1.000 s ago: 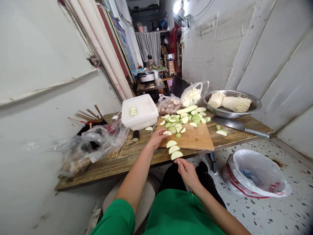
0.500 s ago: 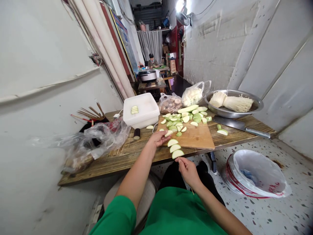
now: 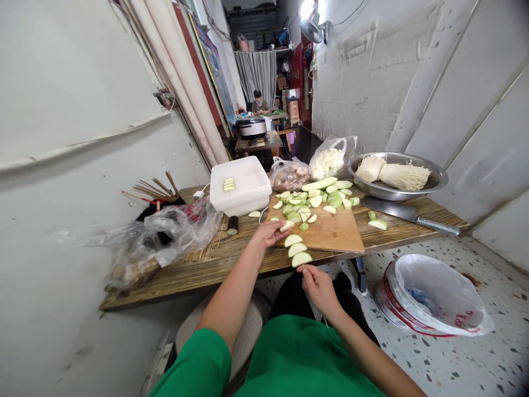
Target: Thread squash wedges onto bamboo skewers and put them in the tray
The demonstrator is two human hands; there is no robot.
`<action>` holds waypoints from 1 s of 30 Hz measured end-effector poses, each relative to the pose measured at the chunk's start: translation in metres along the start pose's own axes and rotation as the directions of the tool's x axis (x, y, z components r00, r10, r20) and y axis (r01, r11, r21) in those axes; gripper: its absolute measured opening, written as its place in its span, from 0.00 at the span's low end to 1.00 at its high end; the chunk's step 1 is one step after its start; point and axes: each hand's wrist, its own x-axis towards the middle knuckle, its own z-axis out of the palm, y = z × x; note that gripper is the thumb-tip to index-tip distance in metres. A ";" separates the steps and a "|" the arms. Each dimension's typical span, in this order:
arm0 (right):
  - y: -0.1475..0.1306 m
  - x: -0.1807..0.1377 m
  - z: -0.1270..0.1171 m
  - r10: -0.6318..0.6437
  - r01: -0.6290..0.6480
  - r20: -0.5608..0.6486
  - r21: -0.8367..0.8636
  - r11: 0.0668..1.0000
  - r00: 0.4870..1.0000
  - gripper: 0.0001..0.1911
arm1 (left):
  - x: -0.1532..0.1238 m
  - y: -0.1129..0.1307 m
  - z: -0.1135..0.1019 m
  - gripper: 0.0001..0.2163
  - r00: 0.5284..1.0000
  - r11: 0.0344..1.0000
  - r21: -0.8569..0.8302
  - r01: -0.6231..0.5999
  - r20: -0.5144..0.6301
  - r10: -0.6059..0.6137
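My right hand (image 3: pixel 317 284) pinches a thin wooden skewer (image 3: pixel 326 322), whose lower end sticks out below the fist. Three pale half-round vegetable slices (image 3: pixel 297 250) with green skin are threaded on it in a row. Just beyond them, my left hand (image 3: pixel 266 234) is closed on another half-round slice (image 3: pixel 286 225) between thumb and fingers, near the skewer's far end. The tip itself is hard to make out. A heap of similar slices and longer pieces (image 3: pixel 303 207) lies on the wooden cutting board (image 3: pixel 339 234) in front of my hands.
Left of the board stands a white plastic tub (image 3: pixel 243 165) with a skewered row of slices on its lid. A cleaver (image 3: pixel 397 210) and a metal basin (image 3: pixel 397 193) of enoki mushrooms are at the right. A lined bucket (image 3: pixel 433 298) stands on the floor. Farther off, a person (image 3: pixel 259 103) sits.
The whole view shifts very slightly. Both hands keep nearly the same positions, with the same slices held and threaded.
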 end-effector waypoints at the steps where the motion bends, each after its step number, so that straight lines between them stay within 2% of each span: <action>1: 0.000 0.000 0.000 -0.002 0.002 -0.001 -0.001 1.000 1.000 0.17 | 0.000 0.000 0.000 0.06 1.000 1.000 0.001 -0.003 0.001 0.003; 30: 0.003 -0.004 0.001 0.011 -0.011 0.003 0.010 1.000 1.000 0.17 | -0.001 -0.004 0.000 0.05 1.000 1.000 0.014 0.004 0.013 -0.005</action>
